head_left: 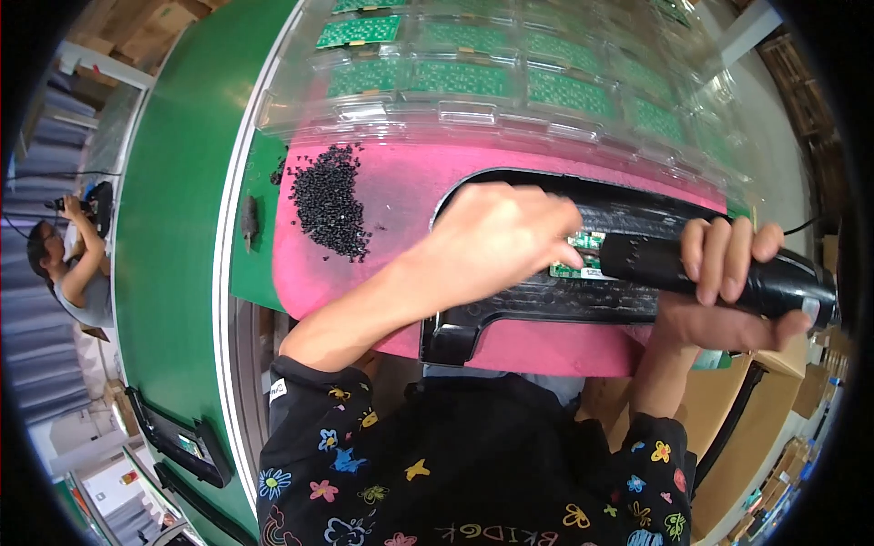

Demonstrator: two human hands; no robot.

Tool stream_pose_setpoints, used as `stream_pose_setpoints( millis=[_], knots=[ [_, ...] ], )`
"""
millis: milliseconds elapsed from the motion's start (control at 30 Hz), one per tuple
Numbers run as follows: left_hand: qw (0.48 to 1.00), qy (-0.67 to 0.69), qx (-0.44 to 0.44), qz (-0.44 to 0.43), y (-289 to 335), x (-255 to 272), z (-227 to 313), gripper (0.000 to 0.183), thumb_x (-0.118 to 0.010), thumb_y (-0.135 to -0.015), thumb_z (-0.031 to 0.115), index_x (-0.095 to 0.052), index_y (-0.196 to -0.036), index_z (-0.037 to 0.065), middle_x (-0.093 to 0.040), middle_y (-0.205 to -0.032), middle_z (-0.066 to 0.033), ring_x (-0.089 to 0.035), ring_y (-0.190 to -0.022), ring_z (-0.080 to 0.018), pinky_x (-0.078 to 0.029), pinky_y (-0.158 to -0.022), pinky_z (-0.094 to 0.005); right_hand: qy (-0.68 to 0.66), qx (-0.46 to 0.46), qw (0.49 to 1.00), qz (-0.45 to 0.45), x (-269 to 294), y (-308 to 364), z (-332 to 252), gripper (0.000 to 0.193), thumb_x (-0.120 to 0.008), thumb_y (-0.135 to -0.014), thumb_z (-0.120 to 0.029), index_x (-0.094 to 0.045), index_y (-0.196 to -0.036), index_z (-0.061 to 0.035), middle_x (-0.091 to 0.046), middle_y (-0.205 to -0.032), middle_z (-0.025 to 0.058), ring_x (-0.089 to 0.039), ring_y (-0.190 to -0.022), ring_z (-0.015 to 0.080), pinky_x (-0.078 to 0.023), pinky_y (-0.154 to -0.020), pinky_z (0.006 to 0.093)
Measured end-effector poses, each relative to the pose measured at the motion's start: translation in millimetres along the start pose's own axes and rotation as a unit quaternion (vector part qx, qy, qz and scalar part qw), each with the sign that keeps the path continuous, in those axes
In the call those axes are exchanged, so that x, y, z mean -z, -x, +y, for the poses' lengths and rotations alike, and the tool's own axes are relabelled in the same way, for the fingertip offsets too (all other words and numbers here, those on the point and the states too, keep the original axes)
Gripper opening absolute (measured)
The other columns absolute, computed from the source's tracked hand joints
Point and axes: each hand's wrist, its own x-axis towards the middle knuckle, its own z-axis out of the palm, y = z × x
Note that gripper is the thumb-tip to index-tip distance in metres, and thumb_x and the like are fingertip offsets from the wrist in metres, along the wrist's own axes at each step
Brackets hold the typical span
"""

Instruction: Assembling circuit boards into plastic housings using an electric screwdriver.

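Observation:
In my right hand point(728, 282) is a black electric screwdriver point(655, 260), its fingers wrapped round the body and its front end pointing left. My left hand point(501, 237), slightly blurred, reaches over a long black plastic housing point(546, 305), with thumb and fingers pinched at the tool's front end. What sits in that pinch is too small to make out. Under the fingertips a small green circuit board point(564, 270) lies in the housing, partly covered by my hand and the tool. The housing rests on a pink mat point(401, 164).
A heap of small black screws point(330, 205) is on the mat's left. Clear plastic trays point(464, 114) with several green boards stand behind. A dark slim tool point(249, 223) lies left of the mat. Another black housing point(177, 441) is on the green table point(182, 227); a person point(82, 264) sits beyond.

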Motion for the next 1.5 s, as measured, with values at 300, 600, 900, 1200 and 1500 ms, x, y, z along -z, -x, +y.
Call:
stream_pose_setpoints(
  millis=[300, 600, 900, 1200, 1500],
  knots=[
    [0.895, -0.185, 0.405, -0.032, 49.3, 106.4, -77.1, 0.023, -0.072, -0.075, 0.001, -0.069, -0.098, 0.000, -0.068, -0.097, -0.0197, -0.064, -0.096, -0.0363, -0.051, -0.083, -0.0429, 0.116, 0.002, 0.993, -0.027, 1.7, -6.6, 33.5, 0.076, -0.056, -0.077, -0.079, -0.049, -0.098, -0.0058, -0.048, -0.062, -0.0004, -0.045, -0.049, 0.0114, -0.038, -0.052, 0.0282],
    [0.879, -0.203, 0.426, -0.065, 43.3, 91.6, -78.1, 0.023, -0.068, -0.073, -0.007, -0.064, -0.095, -0.002, -0.066, -0.096, -0.0226, -0.064, -0.092, -0.0393, -0.051, -0.082, -0.0440, 0.211, -0.063, 0.975, -0.005, -1.8, -3.6, 33.6, 0.074, -0.055, -0.081, -0.075, -0.049, -0.098, -0.0040, -0.047, -0.061, 0.0014, -0.043, -0.048, 0.0119, -0.039, -0.052, 0.0290],
    [0.839, -0.271, 0.464, -0.089, 34.2, 84.5, -68.0, 0.009, -0.063, -0.076, -0.001, -0.063, -0.085, 0.000, -0.066, -0.093, -0.0228, -0.065, -0.092, -0.0390, -0.051, -0.079, -0.0462, 0.227, -0.124, 0.961, -0.096, -16.6, -19.3, 46.8, 0.059, -0.065, -0.082, -0.057, -0.049, -0.095, -0.0021, -0.047, -0.058, 0.0030, -0.040, -0.044, 0.0108, -0.033, -0.043, 0.0246],
    [0.869, -0.251, 0.424, -0.051, 33.3, 85.3, -53.4, 0.008, -0.063, -0.076, 0.001, -0.066, -0.083, 0.001, -0.068, -0.084, -0.0202, -0.067, -0.088, -0.0364, -0.052, -0.077, -0.0446, 0.212, -0.132, 0.962, -0.115, -14.3, -19.2, 54.7, 0.072, -0.075, -0.074, -0.064, -0.052, -0.096, 0.0010, -0.048, -0.056, 0.0019, -0.045, -0.044, 0.0097, -0.034, -0.039, 0.0222],
    [0.898, -0.180, 0.398, -0.042, 34.2, 88.6, -59.9, 0.013, -0.060, -0.073, -0.005, -0.068, -0.082, -0.003, -0.069, -0.080, -0.0201, -0.068, -0.081, -0.0342, -0.053, -0.074, -0.0422, 0.218, -0.127, 0.963, -0.100, -14.3, -18.9, 48.7, 0.070, -0.072, -0.076, -0.065, -0.051, -0.094, -0.0004, -0.049, -0.059, 0.0023, -0.046, -0.046, 0.0098, -0.035, -0.041, 0.0222]
  ],
)
